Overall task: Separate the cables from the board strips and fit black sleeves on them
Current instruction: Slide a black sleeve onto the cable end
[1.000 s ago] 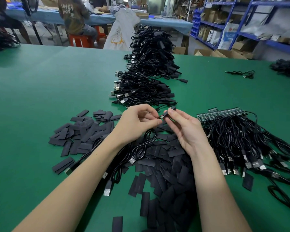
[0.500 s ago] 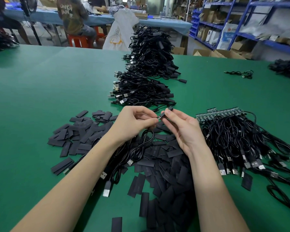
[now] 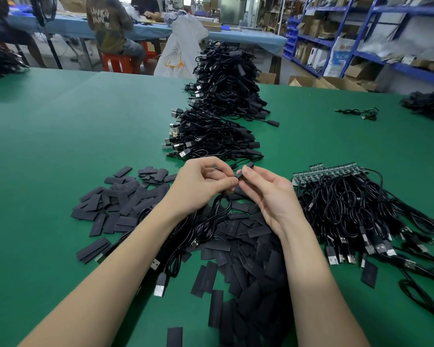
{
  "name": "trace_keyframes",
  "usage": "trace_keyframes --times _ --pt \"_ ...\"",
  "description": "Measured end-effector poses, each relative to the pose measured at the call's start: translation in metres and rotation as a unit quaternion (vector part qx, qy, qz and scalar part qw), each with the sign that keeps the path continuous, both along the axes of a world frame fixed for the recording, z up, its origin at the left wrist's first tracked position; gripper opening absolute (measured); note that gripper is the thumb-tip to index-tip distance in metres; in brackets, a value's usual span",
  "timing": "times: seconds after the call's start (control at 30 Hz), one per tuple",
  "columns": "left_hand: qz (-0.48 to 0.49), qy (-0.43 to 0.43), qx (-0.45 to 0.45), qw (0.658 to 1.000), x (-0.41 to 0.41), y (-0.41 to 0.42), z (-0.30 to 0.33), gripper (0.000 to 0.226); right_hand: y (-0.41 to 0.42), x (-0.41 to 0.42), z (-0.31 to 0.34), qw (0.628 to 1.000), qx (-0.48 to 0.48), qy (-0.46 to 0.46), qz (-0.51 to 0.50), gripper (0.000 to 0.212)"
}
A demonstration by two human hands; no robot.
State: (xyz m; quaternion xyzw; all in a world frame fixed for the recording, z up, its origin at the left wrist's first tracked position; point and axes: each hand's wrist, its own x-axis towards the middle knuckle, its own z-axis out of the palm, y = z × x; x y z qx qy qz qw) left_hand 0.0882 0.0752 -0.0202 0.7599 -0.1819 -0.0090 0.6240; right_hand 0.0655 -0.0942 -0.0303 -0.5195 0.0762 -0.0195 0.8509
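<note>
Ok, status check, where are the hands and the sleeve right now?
Left hand pinching cable end. Right hand pinching black sleeve. Sleeve meets the cable end. Nothing in the way.

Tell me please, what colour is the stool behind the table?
Orange-red stool, clearest in the head view.

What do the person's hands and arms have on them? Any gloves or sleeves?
Nothing at all. The left hand and the right hand are bare, with no gloves, rings or watch showing. Both forearms are bare too, right down to the bottom edge of the picture, so no sleeve can be seen. The fingernails look short and plain.
</note>
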Motion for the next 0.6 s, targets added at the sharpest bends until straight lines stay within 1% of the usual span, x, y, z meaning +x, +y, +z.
trace_keyframes --times 0.07,0.17,0.23,0.4,0.53,0.6 --pt "-0.001 0.0 -0.004 1.0 0.0009 0.0 -0.0006 0.01 0.0008 -0.0011 0.0008 1.0 -0.004 -0.007 -0.004 0.016" --pt "-0.003 0.003 -0.015 1.0 0.0007 -0.0006 -0.0016 0.011 0.002 -0.0018 0.0019 0.999 -0.023 -0.038 -0.01 0.024" --pt "-0.003 0.004 -0.021 1.0 0.0004 -0.0007 -0.0014 0.012 0.0031 -0.0021 0.0023 0.998 -0.034 -0.051 -0.008 0.025" --pt "0.001 0.01 -0.024 1.0 -0.0007 -0.0009 -0.0016 0.011 0.0037 -0.0017 0.0011 0.998 -0.03 -0.048 -0.01 0.025" --pt "0.012 0.03 0.008 0.999 0.0004 -0.0014 0.0003 0.016 0.0027 0.0015 -0.0006 0.998 0.0 -0.028 -0.049 0.023" --pt "0.008 0.046 0.036 0.998 0.0026 0.0018 0.0013 0.015 -0.0001 0.003 -0.001 0.997 0.026 -0.023 -0.072 0.023"
